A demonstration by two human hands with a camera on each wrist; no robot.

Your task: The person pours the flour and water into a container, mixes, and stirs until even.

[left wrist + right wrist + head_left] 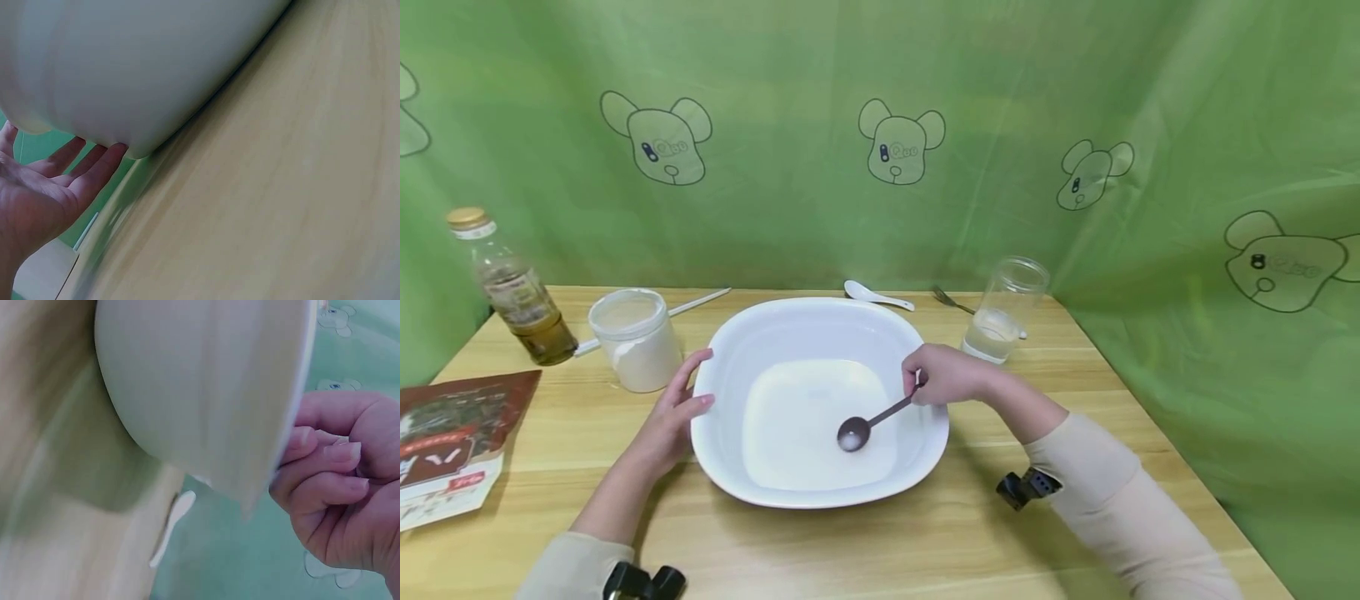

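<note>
A white basin (722, 454) stands on the wooden table in front of me. My left hand (673, 417) touches its left rim, thumb and one finger over the edge. In the left wrist view its other fingers (100, 175) lie fairly straight against the basin's outer wall. Over the basin's right rim, my right hand (947, 372) pinches the handle of a dark brown measuring spoon (853, 433). The spoon's bowl hangs over the basin floor with something whitish in it. In the right wrist view the curled fingers (328, 487) are beside the rim, the spoon hidden.
Left of the basin are a jar of white powder (643, 350), a bottle of brown liquid (523, 304), a white stick (700, 300) and a printed packet (456, 442). Behind and right are a white spoon (880, 297), a fork (951, 300) and a glass jar (1000, 321) with clear liquid.
</note>
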